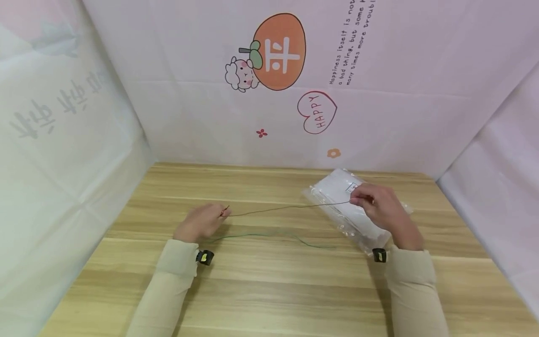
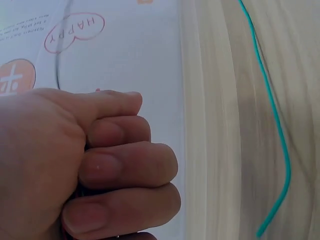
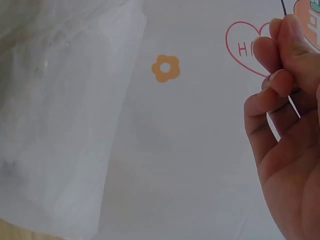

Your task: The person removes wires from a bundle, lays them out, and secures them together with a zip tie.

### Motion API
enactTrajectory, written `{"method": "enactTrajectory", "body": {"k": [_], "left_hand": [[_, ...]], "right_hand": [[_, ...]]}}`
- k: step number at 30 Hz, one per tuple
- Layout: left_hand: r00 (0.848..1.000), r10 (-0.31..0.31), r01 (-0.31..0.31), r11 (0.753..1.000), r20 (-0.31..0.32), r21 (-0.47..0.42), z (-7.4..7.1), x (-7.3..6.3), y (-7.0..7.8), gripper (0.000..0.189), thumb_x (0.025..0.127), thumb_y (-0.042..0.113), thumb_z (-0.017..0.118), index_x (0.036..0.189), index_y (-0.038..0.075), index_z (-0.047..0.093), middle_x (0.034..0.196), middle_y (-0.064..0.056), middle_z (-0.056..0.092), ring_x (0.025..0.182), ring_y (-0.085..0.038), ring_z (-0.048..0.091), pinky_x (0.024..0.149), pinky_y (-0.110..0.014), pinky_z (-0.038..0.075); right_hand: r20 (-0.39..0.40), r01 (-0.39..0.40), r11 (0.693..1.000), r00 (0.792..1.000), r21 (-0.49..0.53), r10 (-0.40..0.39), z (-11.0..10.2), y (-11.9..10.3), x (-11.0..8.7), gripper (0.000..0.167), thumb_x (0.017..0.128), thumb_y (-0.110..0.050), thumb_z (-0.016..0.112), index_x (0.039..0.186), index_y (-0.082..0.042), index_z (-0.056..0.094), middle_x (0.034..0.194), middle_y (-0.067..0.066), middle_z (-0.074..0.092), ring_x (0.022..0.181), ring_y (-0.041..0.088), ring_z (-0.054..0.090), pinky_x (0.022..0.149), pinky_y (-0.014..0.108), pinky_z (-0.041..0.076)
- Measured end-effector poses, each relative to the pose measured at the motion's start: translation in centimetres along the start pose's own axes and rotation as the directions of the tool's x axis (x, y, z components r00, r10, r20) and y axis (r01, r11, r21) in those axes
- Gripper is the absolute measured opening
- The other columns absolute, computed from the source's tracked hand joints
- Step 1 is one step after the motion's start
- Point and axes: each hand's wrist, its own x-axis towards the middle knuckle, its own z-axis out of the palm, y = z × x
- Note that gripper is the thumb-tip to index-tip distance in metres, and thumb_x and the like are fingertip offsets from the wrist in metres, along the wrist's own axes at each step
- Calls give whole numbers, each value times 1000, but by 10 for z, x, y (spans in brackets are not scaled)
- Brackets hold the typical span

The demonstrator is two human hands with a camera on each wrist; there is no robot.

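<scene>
A thin dark wire (image 1: 286, 207) stretches almost straight between the two hands, above the table. My left hand (image 1: 203, 221) grips its left end, fingers curled in; a small red piece and a dark tip (image 1: 228, 207) poke out by the thumb side. In the left wrist view the curled fingers (image 2: 130, 165) hide most of what they hold. The right hand (image 1: 376, 206) pinches the wire's other end between thumb and fingertips, over a plastic bag. Below the stretched wire, a green wire (image 1: 252, 234) lies loosely bent on the table, near the left hand.
A clear plastic bag (image 1: 337, 187) with white contents lies on the wooden table (image 1: 269, 290), under and beside the right hand. White printed cloth (image 1: 202, 121) hangs behind the table and on both sides.
</scene>
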Motion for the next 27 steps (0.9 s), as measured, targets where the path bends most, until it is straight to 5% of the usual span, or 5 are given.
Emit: {"method": "enactTrajectory", "body": {"k": [15,27], "left_hand": [[997,-77,77,995,-2,58,-6,-3,-3,49,113,27,44,65,18,38,63,3,37,58,-13,37,56,-29,34],[998,-22,25,999,-66,34,-10,-2,-9,38,111,29,49,75,18,45,65,4,36,59,-13,35,57,-29,32]], "right_hand": [[84,22,997,996,69,-28,19,-9,5,28,81,5,85,79,-19,72,72,-13,62,67,-3,47,62,16,40],[152,108,982,980,158,-132,40,-20,12,23,83,5,84,84,-14,72,76,-10,66,69,-2,49,62,22,46]]}}
